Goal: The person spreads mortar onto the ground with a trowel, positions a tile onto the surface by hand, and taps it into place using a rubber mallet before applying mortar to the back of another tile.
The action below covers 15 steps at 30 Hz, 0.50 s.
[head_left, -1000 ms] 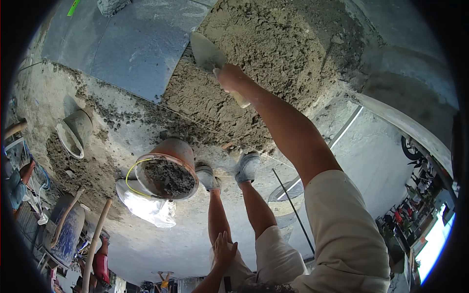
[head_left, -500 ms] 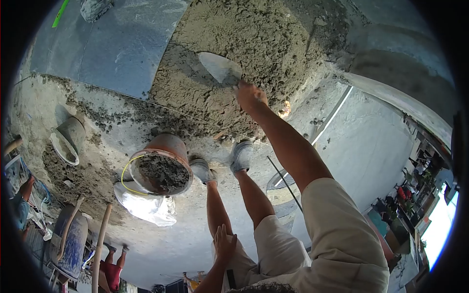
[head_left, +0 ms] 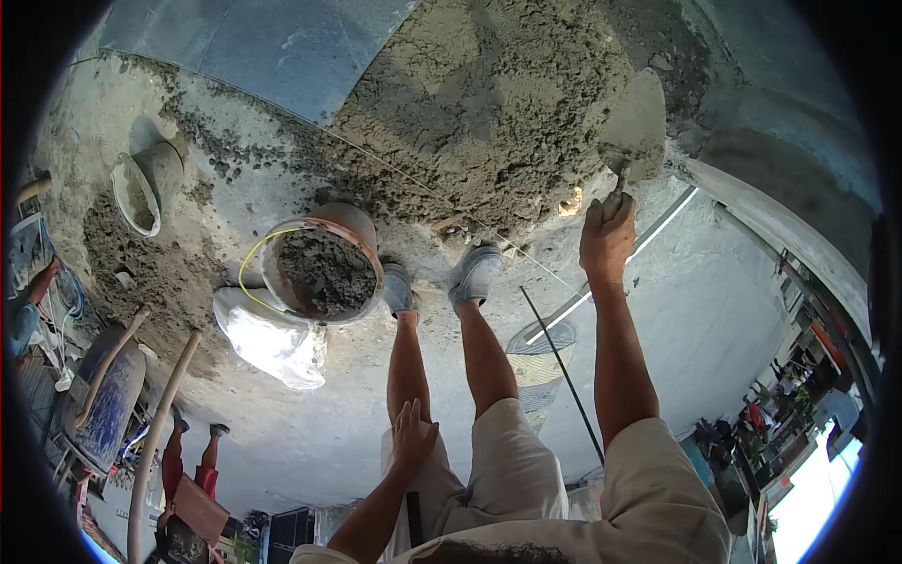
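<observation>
My right hand (head_left: 607,235) is closed round the handle of a trowel (head_left: 635,120), whose blade lies at the right edge of a bed of wet mortar (head_left: 470,113). Near it is a small orange-white lump (head_left: 569,201). My left hand (head_left: 412,438) rests on my left knee with its fingers spread, holding nothing. Grey tiles (head_left: 272,56) border the mortar at the upper left. A thin string runs along the mortar's near edge.
By my feet stands a bucket of mortar (head_left: 324,268) beside a white bag (head_left: 268,343). A second bucket (head_left: 150,188) lies tipped further left. A wheelbarrow (head_left: 108,399), a wooden handle (head_left: 164,442) and another person (head_left: 193,479) are lower left. A thin rod (head_left: 564,371) crosses the right side.
My right hand has carried the trowel rightward, from the middle of the mortar to its right edge. My left hand stays on the knee. The view has shifted, and more of the other person shows.
</observation>
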Each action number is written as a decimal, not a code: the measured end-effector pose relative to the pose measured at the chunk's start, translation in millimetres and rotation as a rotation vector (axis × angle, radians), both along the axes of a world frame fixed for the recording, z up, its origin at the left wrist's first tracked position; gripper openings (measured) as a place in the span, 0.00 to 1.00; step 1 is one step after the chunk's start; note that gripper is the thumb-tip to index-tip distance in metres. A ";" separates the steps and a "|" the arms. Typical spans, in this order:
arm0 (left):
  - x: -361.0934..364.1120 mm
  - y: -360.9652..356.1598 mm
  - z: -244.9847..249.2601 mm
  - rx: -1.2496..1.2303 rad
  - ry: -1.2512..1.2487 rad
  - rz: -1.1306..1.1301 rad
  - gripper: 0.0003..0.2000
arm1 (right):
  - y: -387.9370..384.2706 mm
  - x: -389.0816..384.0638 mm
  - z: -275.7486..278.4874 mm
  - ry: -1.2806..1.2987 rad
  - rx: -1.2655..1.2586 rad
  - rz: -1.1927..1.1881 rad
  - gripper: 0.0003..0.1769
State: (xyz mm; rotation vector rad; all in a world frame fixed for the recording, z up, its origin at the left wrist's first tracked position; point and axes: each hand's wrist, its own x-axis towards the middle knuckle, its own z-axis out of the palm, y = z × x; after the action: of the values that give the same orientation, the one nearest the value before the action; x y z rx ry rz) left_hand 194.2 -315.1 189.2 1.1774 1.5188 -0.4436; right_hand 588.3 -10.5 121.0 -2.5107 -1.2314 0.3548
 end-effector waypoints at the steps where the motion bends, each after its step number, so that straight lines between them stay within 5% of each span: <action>1: -0.8 -0.8 2.3 -0.001 0.007 0.023 0.37 | 2.0 -9.6 18.1 -0.017 0.116 -0.074 0.13; 5: -5.9 4.6 3.7 0.047 -0.024 0.023 0.37 | -25.3 -9.3 -17.3 0.231 0.219 -0.207 0.15; 9: -20.0 3.6 13.2 0.101 -0.045 0.075 0.38 | -61.1 -31.0 -67.5 0.027 -0.599 -0.008 0.17; 11: -26.4 6.7 3.8 0.137 -0.050 0.128 0.38 | -78.8 -63.4 -48.9 0.066 -0.530 0.153 0.17; 15: -41.5 4.8 8.4 0.193 -0.088 0.140 0.37 | -70.8 -133.3 -17.3 0.160 -0.840 0.372 0.21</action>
State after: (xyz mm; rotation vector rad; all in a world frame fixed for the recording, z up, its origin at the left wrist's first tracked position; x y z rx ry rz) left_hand 152.8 -310.3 197.6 1.2128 1.5814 -0.1517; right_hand 455.0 -81.3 103.7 -2.7646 -1.7390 1.3842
